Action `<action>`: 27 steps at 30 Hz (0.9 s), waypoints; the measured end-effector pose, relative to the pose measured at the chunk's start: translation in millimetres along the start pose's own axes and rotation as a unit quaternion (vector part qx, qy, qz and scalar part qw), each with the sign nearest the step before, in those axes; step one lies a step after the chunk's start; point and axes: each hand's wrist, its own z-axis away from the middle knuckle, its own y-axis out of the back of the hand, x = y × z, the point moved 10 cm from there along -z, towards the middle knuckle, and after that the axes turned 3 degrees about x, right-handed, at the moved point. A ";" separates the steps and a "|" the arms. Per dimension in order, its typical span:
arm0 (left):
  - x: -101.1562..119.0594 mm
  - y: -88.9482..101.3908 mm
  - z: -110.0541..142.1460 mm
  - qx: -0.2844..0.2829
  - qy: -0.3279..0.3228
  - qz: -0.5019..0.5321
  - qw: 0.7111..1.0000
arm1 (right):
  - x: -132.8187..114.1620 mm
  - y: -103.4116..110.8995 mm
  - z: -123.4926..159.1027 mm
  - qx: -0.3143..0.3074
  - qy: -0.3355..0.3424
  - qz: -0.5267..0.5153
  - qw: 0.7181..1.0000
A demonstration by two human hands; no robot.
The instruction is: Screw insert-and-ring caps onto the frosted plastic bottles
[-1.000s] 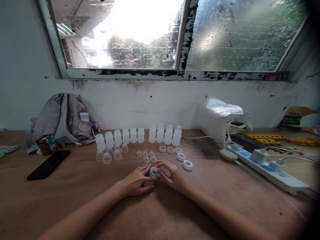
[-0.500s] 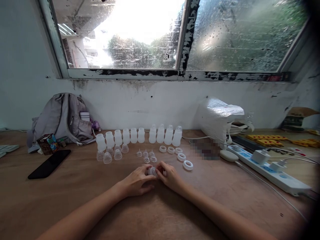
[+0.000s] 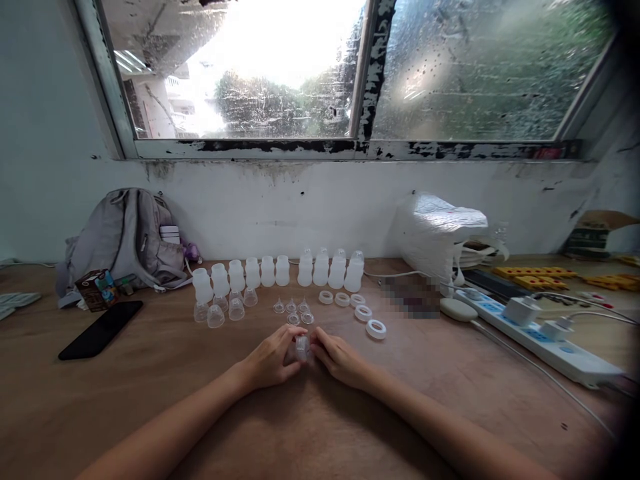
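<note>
At the far left a black phone (image 3: 100, 329) lies on the worktop (image 3: 150, 400), well apart from both hands, with a grey backpack (image 3: 125, 237) behind it. Beyond the fingers stand a row of white bottles (image 3: 280, 270), with clear caps (image 3: 220, 312), loose teats (image 3: 293, 312) and white rings (image 3: 363, 313) between that row and the hands. The left hand (image 3: 270, 363) and right hand (image 3: 340, 360) meet at the middle, fingers of both closed on one small clear teat piece (image 3: 301, 347), pinched between the fingertips just above the worktop. It sits squarely between the hands, neither nearer; its long axis cannot be told. To the right lies a white power strip (image 3: 540, 337).
</note>
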 end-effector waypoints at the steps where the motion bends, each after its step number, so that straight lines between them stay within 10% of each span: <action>1: -0.5 2.2 -0.2 0.007 0.003 0.000 1.000 | 0.9 -0.5 0.0 -0.003 -0.004 0.006 1.000; 27: -27.3 4.6 -0.7 -0.024 0.081 0.015 0.996 | -2.1 1.3 0.8 -0.002 0.013 0.042 0.999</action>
